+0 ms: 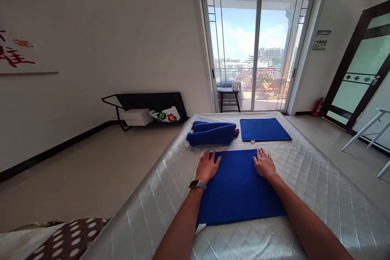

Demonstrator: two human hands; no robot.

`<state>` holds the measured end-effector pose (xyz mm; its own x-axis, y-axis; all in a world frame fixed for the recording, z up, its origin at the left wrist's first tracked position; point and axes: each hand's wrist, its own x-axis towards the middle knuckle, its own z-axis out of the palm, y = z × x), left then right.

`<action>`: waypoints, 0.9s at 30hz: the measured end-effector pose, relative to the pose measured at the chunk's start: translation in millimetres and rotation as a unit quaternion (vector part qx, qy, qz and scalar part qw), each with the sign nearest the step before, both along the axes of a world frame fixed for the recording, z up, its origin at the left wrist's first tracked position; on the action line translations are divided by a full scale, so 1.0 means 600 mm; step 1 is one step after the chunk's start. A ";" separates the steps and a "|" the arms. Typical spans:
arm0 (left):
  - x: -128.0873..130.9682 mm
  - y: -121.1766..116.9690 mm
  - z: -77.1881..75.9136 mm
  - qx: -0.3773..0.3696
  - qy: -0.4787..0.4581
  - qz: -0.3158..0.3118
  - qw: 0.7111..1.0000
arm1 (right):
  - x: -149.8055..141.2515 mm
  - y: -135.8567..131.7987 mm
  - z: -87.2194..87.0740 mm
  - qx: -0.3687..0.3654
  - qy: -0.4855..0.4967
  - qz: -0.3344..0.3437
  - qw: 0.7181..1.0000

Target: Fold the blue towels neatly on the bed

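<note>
A blue cloth (239, 191), likely a towel, lies flat on the plastic-wrapped mattress (317, 195), a white tag at its near left corner. My left hand (207, 167), with a watch (197, 185) on the wrist, rests palm down on its far left corner, fingers spread. Over the far right corner my right hand (264, 163) lies flat, fingers stretched out. Neither hand grips anything. Just beyond, a second blue cloth (264, 129) is spread flat at the right. Left of it are rolled blue cloths (213, 133) with a purple one showing at the end.
Against the left wall, a black metal-framed piece (149, 101) stands with white boxes (136, 117) and a printed bag (167, 114). Polka-dot fabric (71, 240) lies at lower left. Sliding glass doors (257, 53) are behind the mattress. A fire extinguisher (317, 107) and white stool (365, 128) are at right.
</note>
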<state>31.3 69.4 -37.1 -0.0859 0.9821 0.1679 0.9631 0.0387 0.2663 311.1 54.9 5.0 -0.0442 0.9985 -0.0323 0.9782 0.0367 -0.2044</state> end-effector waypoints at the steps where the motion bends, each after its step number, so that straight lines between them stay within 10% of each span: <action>1: 0.002 0.000 0.000 0.001 -0.003 0.000 1.000 | 0.000 0.000 0.002 0.001 -0.005 0.001 1.000; 18: 0.016 -0.014 0.035 0.021 0.005 -0.003 1.000 | 0.007 -0.069 0.017 -0.012 -0.023 0.026 0.999; 27: 0.214 -0.096 0.029 0.112 0.066 -0.246 0.960 | 0.010 -0.067 0.010 0.006 -0.007 0.041 0.999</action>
<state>159.9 11.9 -19.5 0.4165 0.8361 0.3571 0.8760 -0.4741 0.0883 317.1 14.6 11.2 -0.1255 0.9918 -0.0225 0.9747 0.1190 -0.1890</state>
